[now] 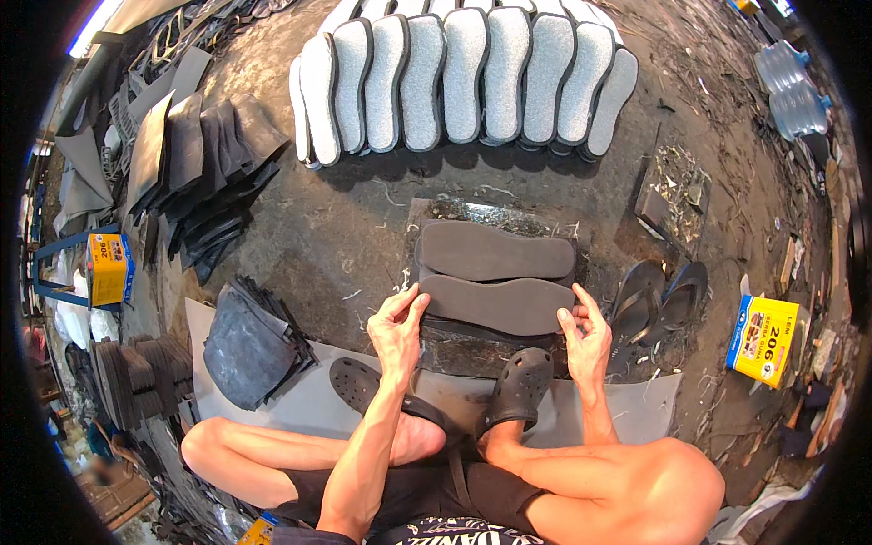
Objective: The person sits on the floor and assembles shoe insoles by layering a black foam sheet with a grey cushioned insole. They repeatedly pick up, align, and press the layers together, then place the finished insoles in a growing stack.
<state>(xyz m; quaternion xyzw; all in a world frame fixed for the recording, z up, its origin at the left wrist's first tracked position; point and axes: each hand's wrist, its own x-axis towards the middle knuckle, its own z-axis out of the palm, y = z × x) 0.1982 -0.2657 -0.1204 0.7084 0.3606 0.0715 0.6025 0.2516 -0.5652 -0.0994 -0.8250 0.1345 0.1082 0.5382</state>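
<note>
Two dark sole-shaped pieces lie side by side in front of me, on a dark base board (472, 352). My left hand (397, 329) pinches the left end of the nearer dark sole (495, 305) between thumb and fingers. At its right end, my right hand (588, 331) grips the same sole, thumb towards me. Just beyond it rests the farther dark sole (498, 251), touched by neither hand. More dark material shows beneath the pair, mostly hidden.
Rows of soles with pale speckled faces (461, 77) stand at the back. Dark sheet stacks (204, 150) and a bundle (250, 345) lie left. Flip-flops (639, 295), a scrap-covered board (672, 200) and a yellow-blue can (763, 341) sit right. My clog-shod feet (524, 386) are close to the base board.
</note>
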